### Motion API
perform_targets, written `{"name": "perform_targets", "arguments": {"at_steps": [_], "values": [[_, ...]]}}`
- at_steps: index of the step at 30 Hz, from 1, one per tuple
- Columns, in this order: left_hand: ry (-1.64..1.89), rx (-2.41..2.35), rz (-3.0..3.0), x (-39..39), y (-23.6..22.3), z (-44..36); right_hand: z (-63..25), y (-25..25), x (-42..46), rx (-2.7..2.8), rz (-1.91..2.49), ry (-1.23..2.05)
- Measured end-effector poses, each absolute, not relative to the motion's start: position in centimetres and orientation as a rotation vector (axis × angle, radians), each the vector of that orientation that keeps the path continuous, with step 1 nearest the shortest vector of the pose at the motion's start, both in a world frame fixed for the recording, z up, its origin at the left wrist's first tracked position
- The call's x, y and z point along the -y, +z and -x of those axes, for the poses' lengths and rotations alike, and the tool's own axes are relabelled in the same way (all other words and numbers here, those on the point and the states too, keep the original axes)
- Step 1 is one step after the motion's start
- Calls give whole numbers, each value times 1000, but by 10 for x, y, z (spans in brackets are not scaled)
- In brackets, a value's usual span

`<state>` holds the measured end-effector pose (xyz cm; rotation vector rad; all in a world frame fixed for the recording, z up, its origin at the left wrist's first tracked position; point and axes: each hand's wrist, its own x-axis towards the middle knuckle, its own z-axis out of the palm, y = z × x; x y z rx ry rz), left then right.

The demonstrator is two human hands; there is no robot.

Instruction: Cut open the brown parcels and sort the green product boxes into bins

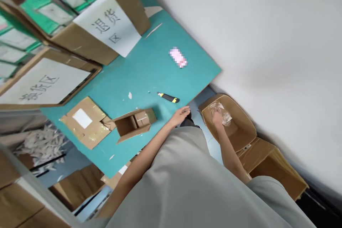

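My left hand (180, 115) rests at the near edge of the green table, its fingers stretched out and holding nothing. Just beyond it lies a black and yellow utility knife (169, 97). My right hand (217, 117) is over an open cardboard box (242, 123) on the floor beside the table, closed on crumpled clear plastic wrap (227, 117). A small open carton (125, 127) lies on its side on the table, left of my left hand. Next to it is a flattened cardboard piece (92, 133) with a white label.
Large cartons (133, 14) with handwritten paper signs and green-white boxes inside stand at the table's far left. A blurred pink item (178, 57) lies on the table (197, 74). Another open carton (283, 171) stands by the wall at right.
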<state>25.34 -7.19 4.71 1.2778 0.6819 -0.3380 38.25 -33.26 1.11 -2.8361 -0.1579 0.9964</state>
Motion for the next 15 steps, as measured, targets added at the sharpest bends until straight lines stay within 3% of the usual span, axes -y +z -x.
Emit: {"name": "perform_targets", "arguments": {"at_steps": [6, 11, 15], "values": [[221, -915, -1352, -22, 75, -148, -328, 25, 156, 923, 2256, 1130], [707, -1481, -1389, -78, 68, -27, -276, 42, 59, 1136, 2046, 1332], [507, -1624, -1246, -96, 34, 24, -242, 42, 21, 1286, 2281, 1398]]}}
